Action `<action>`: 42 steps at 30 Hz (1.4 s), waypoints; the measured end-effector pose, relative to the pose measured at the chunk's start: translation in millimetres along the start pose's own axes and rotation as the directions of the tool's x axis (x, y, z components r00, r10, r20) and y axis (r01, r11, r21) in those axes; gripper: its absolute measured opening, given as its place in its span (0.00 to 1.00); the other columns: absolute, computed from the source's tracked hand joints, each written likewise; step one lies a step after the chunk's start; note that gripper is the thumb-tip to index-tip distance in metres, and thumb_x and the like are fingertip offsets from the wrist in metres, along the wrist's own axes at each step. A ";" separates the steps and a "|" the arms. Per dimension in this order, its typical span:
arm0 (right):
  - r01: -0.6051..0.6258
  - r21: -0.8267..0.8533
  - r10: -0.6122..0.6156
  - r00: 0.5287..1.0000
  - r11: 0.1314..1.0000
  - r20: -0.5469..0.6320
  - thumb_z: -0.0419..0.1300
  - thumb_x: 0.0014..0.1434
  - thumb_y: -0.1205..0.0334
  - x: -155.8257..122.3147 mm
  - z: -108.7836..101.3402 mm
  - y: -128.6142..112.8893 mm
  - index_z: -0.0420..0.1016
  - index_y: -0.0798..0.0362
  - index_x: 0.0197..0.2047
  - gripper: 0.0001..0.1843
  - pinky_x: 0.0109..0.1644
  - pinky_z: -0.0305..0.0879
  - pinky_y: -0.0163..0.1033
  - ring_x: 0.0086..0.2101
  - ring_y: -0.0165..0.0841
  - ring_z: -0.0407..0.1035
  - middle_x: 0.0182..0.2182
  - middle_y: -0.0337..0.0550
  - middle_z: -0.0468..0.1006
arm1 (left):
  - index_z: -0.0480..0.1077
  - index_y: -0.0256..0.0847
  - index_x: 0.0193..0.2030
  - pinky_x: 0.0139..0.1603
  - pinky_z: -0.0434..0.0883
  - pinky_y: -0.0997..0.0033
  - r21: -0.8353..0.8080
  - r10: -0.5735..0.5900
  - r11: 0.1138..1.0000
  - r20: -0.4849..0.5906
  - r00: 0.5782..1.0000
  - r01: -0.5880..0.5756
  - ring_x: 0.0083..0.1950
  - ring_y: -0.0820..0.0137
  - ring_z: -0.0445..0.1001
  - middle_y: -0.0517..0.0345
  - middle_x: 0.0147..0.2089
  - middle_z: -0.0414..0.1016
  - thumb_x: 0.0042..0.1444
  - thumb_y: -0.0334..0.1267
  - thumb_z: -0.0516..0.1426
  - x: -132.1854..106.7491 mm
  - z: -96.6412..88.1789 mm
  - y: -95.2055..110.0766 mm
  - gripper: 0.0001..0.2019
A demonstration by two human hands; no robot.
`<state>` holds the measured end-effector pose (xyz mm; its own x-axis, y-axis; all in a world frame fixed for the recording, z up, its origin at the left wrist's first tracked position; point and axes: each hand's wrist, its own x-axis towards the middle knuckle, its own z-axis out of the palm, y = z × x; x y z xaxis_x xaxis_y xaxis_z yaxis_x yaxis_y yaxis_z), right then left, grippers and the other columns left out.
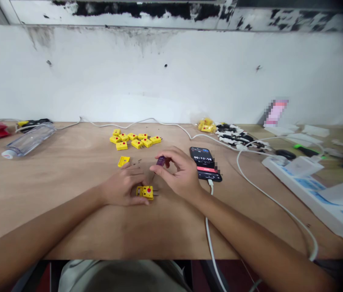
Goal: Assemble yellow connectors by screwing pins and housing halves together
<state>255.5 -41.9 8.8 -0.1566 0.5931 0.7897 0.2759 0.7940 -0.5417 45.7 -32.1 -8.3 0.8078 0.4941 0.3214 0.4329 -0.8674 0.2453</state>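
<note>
Pinching screwdriver, holding yellow plug, phone reading "00:12:58"

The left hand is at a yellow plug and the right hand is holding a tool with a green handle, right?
Not quite: the tool has a purple handle, as the head view shows. The left hand is at a yellow plug, and the right hand is holding the tool.

- Looks bright across the wall.
- Shows soft shadow on the near tabletop.
- Blurs and darkens at far right.
- Pixelates around the pink screen.
</note>
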 end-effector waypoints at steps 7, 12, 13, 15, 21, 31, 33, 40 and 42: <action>-0.221 0.194 0.255 0.952 0.956 -0.170 0.65 0.56 0.59 2.0 -3.7 31.6 0.69 0.51 0.37 0.10 0.30 0.67 0.31 0.28 0.26 0.68 0.29 0.36 0.73 | 0.69 0.40 0.47 0.53 0.66 0.59 0.004 -0.292 0.953 -0.250 0.923 0.302 0.48 0.60 0.73 0.51 0.44 0.77 0.64 0.46 0.51 -11.3 -15.3 -41.2 0.14; -0.354 0.137 0.360 0.932 0.925 -0.028 0.67 0.53 0.55 -3.2 0.9 53.8 0.69 0.53 0.33 0.13 0.28 0.67 0.33 0.25 0.28 0.69 0.28 0.38 0.76 | 0.71 0.39 0.45 0.53 0.69 0.57 -0.009 -0.402 0.910 -0.261 0.878 0.414 0.49 0.59 0.74 0.50 0.46 0.77 0.62 0.44 0.52 -19.9 -14.2 -70.1 0.13; -0.359 0.097 0.362 0.932 0.928 -0.026 0.67 0.52 0.56 -4.4 2.2 56.1 0.69 0.53 0.32 0.13 0.30 0.68 0.34 0.26 0.29 0.70 0.28 0.39 0.76 | 0.71 0.39 0.45 0.53 0.69 0.57 -0.021 -0.412 0.907 -0.253 0.875 0.421 0.49 0.59 0.74 0.50 0.46 0.77 0.61 0.43 0.52 -20.4 -13.6 -72.4 0.13; -0.352 0.038 0.353 0.935 0.935 -0.037 0.68 0.51 0.57 -6.2 4.6 58.4 0.70 0.53 0.31 0.12 0.34 0.69 0.36 0.29 0.31 0.72 0.29 0.40 0.76 | 0.71 0.39 0.45 0.53 0.70 0.58 -0.037 -0.419 0.906 -0.233 0.878 0.422 0.50 0.59 0.74 0.50 0.47 0.77 0.61 0.43 0.52 -20.3 -12.8 -73.9 0.13; -0.315 -0.077 0.317 0.948 0.946 0.012 0.66 0.50 0.60 -7.5 6.5 53.2 0.68 0.53 0.28 0.10 0.31 0.65 0.34 0.26 0.30 0.69 0.24 0.38 0.74 | 0.72 0.40 0.43 0.55 0.70 0.58 -0.055 -0.416 0.908 -0.211 0.884 0.414 0.50 0.60 0.74 0.51 0.47 0.77 0.61 0.44 0.52 -18.1 -12.2 -67.9 0.12; -0.261 -0.177 0.275 0.960 0.949 0.061 0.65 0.51 0.60 -8.8 7.6 52.8 0.70 0.54 0.27 0.09 0.29 0.63 0.33 0.24 0.28 0.66 0.24 0.38 0.75 | 0.72 0.41 0.43 0.53 0.70 0.58 -0.052 -0.415 0.909 -0.202 0.887 0.413 0.49 0.60 0.74 0.51 0.46 0.77 0.61 0.45 0.52 -16.8 -11.9 -65.5 0.12; -0.259 -0.180 0.273 0.960 0.949 0.058 0.65 0.51 0.60 -8.5 7.6 53.1 0.69 0.54 0.27 0.09 0.29 0.62 0.33 0.24 0.28 0.66 0.24 0.38 0.74 | 0.72 0.41 0.42 0.53 0.70 0.58 -0.055 -0.406 0.913 -0.201 0.891 0.404 0.49 0.60 0.74 0.51 0.46 0.77 0.61 0.45 0.52 -16.6 -11.9 -65.2 0.12; -0.265 -0.115 0.269 0.963 0.957 0.018 0.66 0.51 0.61 -7.3 4.0 53.0 0.69 0.53 0.28 0.09 0.30 0.65 0.34 0.26 0.29 0.69 0.25 0.38 0.75 | 0.72 0.41 0.42 0.53 0.70 0.59 -0.064 -0.387 0.922 -0.220 0.896 0.382 0.49 0.61 0.74 0.52 0.46 0.77 0.62 0.44 0.52 -17.3 -12.9 -63.6 0.11; -0.267 -0.068 0.268 0.963 0.961 0.009 0.66 0.51 0.61 -6.7 2.4 50.4 0.69 0.53 0.28 0.09 0.30 0.65 0.34 0.26 0.29 0.70 0.25 0.38 0.75 | 0.72 0.41 0.43 0.53 0.70 0.59 -0.071 -0.379 0.925 -0.228 0.897 0.373 0.49 0.61 0.74 0.52 0.46 0.77 0.61 0.43 0.53 -17.1 -13.7 -61.6 0.11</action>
<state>268.1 -5.6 -24.5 -0.0853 0.7857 0.6128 0.3714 0.5958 -0.7122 -0.2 13.7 -16.4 0.4691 0.7855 0.4037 0.6735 -0.6138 0.4119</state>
